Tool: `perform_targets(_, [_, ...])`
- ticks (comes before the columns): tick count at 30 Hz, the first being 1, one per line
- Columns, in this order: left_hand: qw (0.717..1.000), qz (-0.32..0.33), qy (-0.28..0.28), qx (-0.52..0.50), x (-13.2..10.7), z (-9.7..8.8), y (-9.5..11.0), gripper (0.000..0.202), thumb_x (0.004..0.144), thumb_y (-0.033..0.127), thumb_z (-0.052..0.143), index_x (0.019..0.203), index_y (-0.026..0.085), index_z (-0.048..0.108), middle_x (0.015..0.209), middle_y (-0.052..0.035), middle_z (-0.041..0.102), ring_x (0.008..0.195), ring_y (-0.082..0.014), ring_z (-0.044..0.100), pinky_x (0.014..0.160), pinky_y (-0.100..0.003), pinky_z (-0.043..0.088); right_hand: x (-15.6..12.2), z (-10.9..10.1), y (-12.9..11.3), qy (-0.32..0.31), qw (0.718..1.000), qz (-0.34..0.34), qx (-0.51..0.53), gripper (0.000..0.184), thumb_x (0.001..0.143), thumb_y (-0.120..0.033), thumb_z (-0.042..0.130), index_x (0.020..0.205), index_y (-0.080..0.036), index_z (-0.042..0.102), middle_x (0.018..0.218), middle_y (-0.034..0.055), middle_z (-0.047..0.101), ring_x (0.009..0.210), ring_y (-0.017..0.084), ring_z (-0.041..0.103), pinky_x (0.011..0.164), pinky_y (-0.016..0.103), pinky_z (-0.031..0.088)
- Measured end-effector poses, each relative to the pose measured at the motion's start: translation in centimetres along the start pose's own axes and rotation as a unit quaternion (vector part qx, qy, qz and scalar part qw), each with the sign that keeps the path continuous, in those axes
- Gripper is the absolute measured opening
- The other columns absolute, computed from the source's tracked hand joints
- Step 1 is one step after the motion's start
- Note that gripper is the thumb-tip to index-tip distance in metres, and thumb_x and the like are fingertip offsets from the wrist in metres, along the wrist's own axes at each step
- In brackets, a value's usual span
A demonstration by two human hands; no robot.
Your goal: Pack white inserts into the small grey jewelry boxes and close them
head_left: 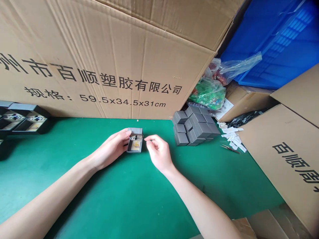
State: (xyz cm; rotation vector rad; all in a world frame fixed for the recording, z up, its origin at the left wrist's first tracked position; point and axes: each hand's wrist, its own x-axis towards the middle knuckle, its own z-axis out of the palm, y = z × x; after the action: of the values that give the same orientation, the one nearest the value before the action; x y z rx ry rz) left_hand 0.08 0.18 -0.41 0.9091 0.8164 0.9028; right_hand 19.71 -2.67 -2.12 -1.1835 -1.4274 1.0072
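Two bare hands sit over a green table (139, 202) in the head view: the left hand (111, 149) has its grip pressed on the left side of an open grey box (135, 141); the right hand (158, 152) curls just beside it, its grip drawn together, anything pinched too small to tell. Stacked grey boxes (195, 126) stand nearby.

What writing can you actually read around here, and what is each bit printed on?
"州市百顺塑胶有限公司", cut off at the left, in black on the large tan cardboard carton.
"规格: 59.5x34.5x31cm", on the same carton.
"百顺周", cut off and the last character unsure, on the tan cardboard side carton.
White printed label: too small to read.
Gold-toned card in the small grey box: too blurred to read.
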Motion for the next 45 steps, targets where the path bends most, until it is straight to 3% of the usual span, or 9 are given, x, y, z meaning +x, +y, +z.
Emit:
perform_targets(15, [0.999, -0.019, 0.047, 0.008, 0.0, 0.7, 0.9, 0.055, 0.083, 0.056, 0.075, 0.123, 0.019, 0.068, 0.112, -0.0085, 0.079, 0.112, -0.0266, 0.069, 0.088, -0.033, 0.059, -0.1, 0.6, -0.3, -0.011, 1.000, 0.000, -0.014, 0.016, 0.089, -0.028, 0.054, 0.091, -0.019, 0.067, 0.054, -0.0079, 0.046, 0.048, 0.008, 0.037, 0.050, 0.023, 0.028])
perform_targets(21, [0.996, -0.034, 0.077, 0.002, -0.2, 0.9, 1.3, 0.062, 0.070, 0.057, 0.085, 0.117, 0.018, 0.071, 0.117, -0.0100, 0.079, 0.111, -0.0291, 0.070, 0.084, -0.033, 0.062, -2.4, -1.7, -1.5, -0.122, 0.990, 0.063, 0.012, 0.014, 0.089, -0.027, 0.058, 0.092, -0.019, 0.069, 0.056, -0.0071, 0.049, 0.049, 0.008, 0.040, 0.049, 0.022, 0.030])
perform_targets(24, [0.995, -0.037, 0.087, -0.015, -0.1, 1.0, 1.4, 0.063, 0.067, 0.054, 0.088, 0.117, 0.019, 0.071, 0.115, -0.0093, 0.079, 0.109, -0.0289, 0.071, 0.082, -0.032, 0.064, -5.1, -4.7, -1.2, -0.146, 0.986, 0.077, 0.006, 0.019, 0.093, -0.031, 0.058, 0.098, -0.018, 0.070, 0.056, -0.0071, 0.047, 0.047, 0.008, 0.037, 0.046, 0.023, 0.026])
perform_targets(27, [0.995, -0.041, 0.091, -0.026, 0.1, 1.1, 1.4, 0.060, 0.070, 0.049, 0.087, 0.118, 0.019, 0.071, 0.114, -0.0087, 0.079, 0.105, -0.0277, 0.072, 0.079, -0.032, 0.065, -7.7, -9.0, 0.0, -0.094, 0.992, 0.074, -0.040, 0.023, 0.094, -0.036, 0.059, 0.096, -0.017, 0.072, 0.055, -0.0063, 0.047, 0.047, 0.008, 0.034, 0.046, 0.024, 0.023])
perform_targets(31, [0.994, -0.046, 0.097, -0.029, 0.1, 1.4, 1.6, 0.038, 0.091, 0.035, 0.068, 0.125, 0.018, 0.068, 0.112, -0.0082, 0.079, 0.101, -0.0239, 0.073, 0.078, -0.031, 0.064, -9.3, -16.8, 2.0, 0.104, 0.981, 0.094, -0.136, 0.031, 0.090, -0.045, 0.062, 0.092, -0.016, 0.071, 0.059, -0.0032, 0.052, 0.049, 0.010, 0.036, 0.046, 0.024, 0.026])
perform_targets(36, [0.993, -0.054, 0.101, -0.020, 0.1, 1.5, 1.7, 0.037, 0.098, 0.034, 0.058, 0.131, 0.019, 0.065, 0.111, -0.0075, 0.080, 0.100, -0.0218, 0.073, 0.078, -0.028, 0.063, -8.1, -26.9, 4.1, 0.339, 0.881, 0.082, -0.320, 0.043, 0.088, -0.050, 0.052, 0.107, -0.016, 0.070, 0.087, 0.0093, 0.069, 0.073, 0.021, 0.061, 0.068, 0.035, 0.051])
perform_targets(38, [0.993, -0.060, 0.098, -0.015, 0.0, 1.3, 1.6, 0.039, 0.097, 0.039, 0.059, 0.130, 0.018, 0.065, 0.111, -0.0079, 0.080, 0.099, -0.0219, 0.073, 0.078, -0.028, 0.063, -6.7, -29.8, 5.0, 0.350, 0.827, 0.062, -0.437, 0.051, 0.091, -0.051, 0.046, 0.121, -0.016, 0.067, 0.116, 0.0166, 0.068, 0.110, 0.030, 0.061, 0.097, 0.045, 0.049])
perform_targets(41, [0.994, -0.061, 0.093, -0.015, 0.1, 0.9, 1.5, 0.042, 0.094, 0.044, 0.063, 0.128, 0.019, 0.067, 0.111, -0.0074, 0.080, 0.097, -0.0227, 0.074, 0.079, -0.029, 0.063, -4.3, -32.4, 6.2, 0.332, 0.759, 0.189, -0.527, 0.060, 0.098, -0.053, 0.030, 0.147, -0.024, 0.051, 0.156, 0.0141, 0.044, 0.146, 0.032, 0.035, 0.117, 0.056, 0.030])
perform_targets(45, [0.995, -0.060, 0.084, -0.016, 0.2, 0.4, 1.3, 0.046, 0.089, 0.047, 0.070, 0.127, 0.021, 0.067, 0.113, -0.0063, 0.080, 0.099, -0.0241, 0.074, 0.081, -0.031, 0.064, -2.5, -33.4, 7.2, 0.321, 0.743, 0.262, -0.526, 0.064, 0.101, -0.059, 0.019, 0.145, -0.029, 0.056, 0.162, 0.0129, 0.035, 0.152, 0.034, 0.025, 0.120, 0.064, 0.020])
